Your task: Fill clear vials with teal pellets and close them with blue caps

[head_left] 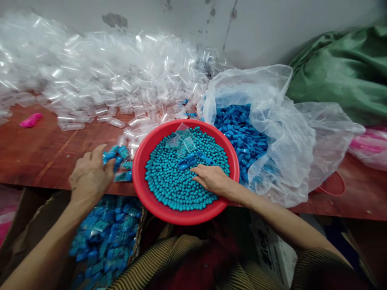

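Note:
A red basin [139, 183] holds a layer of teal beads [178, 195]. On the beads lie several blue plastic caps [187, 161] and a few clear plastic tubes [190, 143]. My right hand [213, 178] reaches in over the beads from the right, fingers stretched out, its tips just beside the blue caps; no held thing shows. My left hand [92, 171] is open at the left of the basin, thumb and fingers apart. Its tips are at a small group of blue-capped, bead-filled tubes [123, 152] on the table edge; whether they touch is unclear.
Clear tubes [121, 76] are heaped along the wall. A clear plastic bag [281, 149] of blue caps [236, 125] lies right of the basin, before a green sack [341, 72]. Below the red-brown table [45, 157], a carton holds blue-capped tubes [105, 237]. A pink item [31, 120] lies left.

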The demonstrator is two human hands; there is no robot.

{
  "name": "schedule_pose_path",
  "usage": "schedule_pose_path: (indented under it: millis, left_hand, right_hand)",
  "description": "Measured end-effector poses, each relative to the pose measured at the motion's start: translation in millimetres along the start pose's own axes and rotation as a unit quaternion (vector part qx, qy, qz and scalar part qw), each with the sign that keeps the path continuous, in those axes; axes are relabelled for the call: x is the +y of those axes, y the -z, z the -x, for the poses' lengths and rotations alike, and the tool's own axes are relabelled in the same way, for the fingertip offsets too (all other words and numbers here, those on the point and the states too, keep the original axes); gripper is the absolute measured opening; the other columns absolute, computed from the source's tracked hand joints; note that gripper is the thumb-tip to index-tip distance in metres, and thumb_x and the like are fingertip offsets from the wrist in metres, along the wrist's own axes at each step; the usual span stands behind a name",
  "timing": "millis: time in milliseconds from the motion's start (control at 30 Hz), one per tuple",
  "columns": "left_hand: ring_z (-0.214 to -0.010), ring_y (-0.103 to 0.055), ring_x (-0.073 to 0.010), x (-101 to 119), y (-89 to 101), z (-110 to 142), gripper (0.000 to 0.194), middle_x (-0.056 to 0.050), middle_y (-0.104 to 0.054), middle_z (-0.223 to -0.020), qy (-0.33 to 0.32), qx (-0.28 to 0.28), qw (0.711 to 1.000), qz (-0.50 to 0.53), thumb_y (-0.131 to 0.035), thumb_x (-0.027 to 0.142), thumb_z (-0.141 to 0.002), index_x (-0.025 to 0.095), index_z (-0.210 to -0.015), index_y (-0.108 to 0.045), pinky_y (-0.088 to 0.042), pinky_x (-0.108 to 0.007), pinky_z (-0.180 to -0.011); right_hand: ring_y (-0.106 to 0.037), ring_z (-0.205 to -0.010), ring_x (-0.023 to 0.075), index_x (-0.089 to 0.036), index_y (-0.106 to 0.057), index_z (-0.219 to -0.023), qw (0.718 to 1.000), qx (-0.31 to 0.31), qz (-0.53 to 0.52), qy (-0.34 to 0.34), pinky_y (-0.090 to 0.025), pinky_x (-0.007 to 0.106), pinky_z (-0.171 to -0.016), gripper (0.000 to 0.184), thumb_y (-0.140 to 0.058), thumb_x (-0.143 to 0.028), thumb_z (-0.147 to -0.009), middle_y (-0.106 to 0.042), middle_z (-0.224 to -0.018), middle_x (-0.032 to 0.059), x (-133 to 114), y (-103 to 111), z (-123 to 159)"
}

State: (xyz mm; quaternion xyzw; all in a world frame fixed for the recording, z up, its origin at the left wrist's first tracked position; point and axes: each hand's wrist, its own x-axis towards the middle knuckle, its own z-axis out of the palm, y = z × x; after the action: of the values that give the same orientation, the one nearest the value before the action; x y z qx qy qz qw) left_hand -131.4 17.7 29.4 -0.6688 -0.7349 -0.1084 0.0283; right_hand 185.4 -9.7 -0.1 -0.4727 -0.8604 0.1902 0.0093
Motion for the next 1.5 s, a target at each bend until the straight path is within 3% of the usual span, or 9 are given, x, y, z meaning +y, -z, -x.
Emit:
schedule_pose_path:
  millis: [67,167,333,533,667,1000,1167,1233,1500]
  left_hand:
    - [-0.097,-0.056,-0.0272,18.0,-5.1,-6.6,0.041,-0.015,-0.061,-0.109,-0.072,0.011,0.997,-0.029,-0.038,0.032,-0.086,0.015,-0.122,-0.051,-0.043,-0.036,-0.082]
    - [-0.091,-0.057,-0.0247,57.2,-16.2,-20.5,0.035,-0.012,-0.062,-0.098,-0.192,-0.055,0.979,-0.031,-0.037,0.029,-0.088,0.016,-0.115,-0.055,-0.044,-0.033,-0.077]
    - [-0.088,-0.057,-0.026,109.0,-38.6,-34.6,0.03,-0.012,-0.059,-0.093,-0.285,-0.077,0.953,-0.068,-0.032,0.021,-0.088,0.015,-0.1,-0.059,-0.043,-0.033,-0.068]
    - [-0.082,-0.061,-0.0193,126.0,-72.7,-42.5,0.044,-0.012,-0.057,-0.105,-0.438,-0.198,0.876,-0.035,-0.028,0.013,-0.088,0.021,-0.128,-0.044,-0.043,-0.028,-0.065]
    - [-0.082,-0.062,-0.0198,128.0,-84.5,-58.8,0.037,-0.009,-0.063,-0.093,-0.478,-0.23,0.848,-0.003,-0.037,0.017,-0.087,0.019,-0.123,-0.048,-0.042,-0.026,-0.067]
    - [-0.09,-0.057,-0.0239,133.0,-56.9,-33.6,0.019,-0.013,-0.059,-0.095,-0.397,-0.195,0.897,-0.012,-0.049,0.028,-0.084,0.016,-0.093,-0.06,-0.041,-0.031,-0.074]
    - [-0.078,-0.06,-0.0243,134.7,-38.9,-10.2,0.022,-0.009,-0.062,-0.075,-0.284,-0.362,0.888,-0.015,-0.051,0.035,-0.081,0.016,-0.085,-0.061,-0.042,-0.032,-0.068]
    - [-0.077,-0.06,-0.0239,144.6,-43.6,0.2,0.017,-0.008,-0.062,-0.073,-0.254,-0.42,0.87,0.045,-0.053,0.031,-0.079,0.016,-0.079,-0.06,-0.041,-0.032,-0.069]
    - [-0.069,-0.057,-0.0207,189.2,-86.8,17.7,0.009,-0.004,-0.055,-0.063,-0.159,-0.467,0.841,0.222,-0.054,0.006,-0.065,0.015,-0.067,-0.054,-0.042,-0.031,-0.066]
  right_hand:
    - [-0.063,-0.082,0.02,-0.019,-0.056,-0.108,0.999,-0.015,0.047,0.013,-0.044,0.027,-0.06,0.023,-0.045,-0.028,-0.091,-0.062,-0.099,0.0086,-8.4,2.8,-13.7]
    - [-0.062,-0.077,0.0192,-0.018,-0.054,-0.106,0.994,0.004,0.11,0.005,-0.043,0.026,-0.055,0.021,-0.04,-0.026,-0.092,-0.059,-0.101,0.01,-16.9,7.1,-38.6]
    - [-0.063,-0.078,0.0206,-0.017,-0.053,-0.106,0.987,0.033,0.156,-0.017,-0.046,0.028,-0.058,0.024,-0.033,-0.019,-0.093,-0.059,-0.102,0.0117,-9.9,13.4,-65.3]
    - [-0.061,-0.095,0.0244,-0.015,-0.057,-0.113,0.997,0.04,0.051,-0.039,-0.049,0.034,-0.076,0.028,-0.05,-0.026,-0.088,-0.062,-0.107,0.0118,20.3,18.6,-42.9]
    - [-0.061,-0.1,0.0224,-0.015,-0.06,-0.112,0.993,0.084,-0.07,-0.038,-0.045,0.036,-0.088,0.029,-0.053,-0.026,-0.087,-0.065,-0.108,0.0101,40.9,18.4,-13.9]
    - [-0.062,-0.095,0.02,-0.013,-0.06,-0.115,0.983,0.116,-0.128,-0.053,-0.046,0.032,-0.084,0.031,-0.052,-0.025,-0.087,-0.067,-0.108,0.0094,54.1,37.8,16.2]
    - [-0.06,-0.101,0.024,-0.014,-0.057,-0.114,0.995,0.034,0.031,-0.086,-0.046,0.032,-0.082,0.031,-0.05,-0.03,-0.089,-0.064,-0.108,0.0121,45.4,37.1,-0.3]
    - [-0.062,-0.095,0.0258,-0.014,-0.058,-0.11,0.99,-0.006,0.093,-0.103,-0.047,0.032,-0.075,0.031,-0.05,-0.034,-0.088,-0.064,-0.104,0.0128,41.6,33.0,-10.8]
    - [-0.063,-0.092,0.0258,-0.015,-0.057,-0.11,0.981,-0.066,0.154,-0.094,-0.046,0.031,-0.068,0.029,-0.041,-0.03,-0.09,-0.06,-0.108,0.0147,40.8,18.3,-36.3]
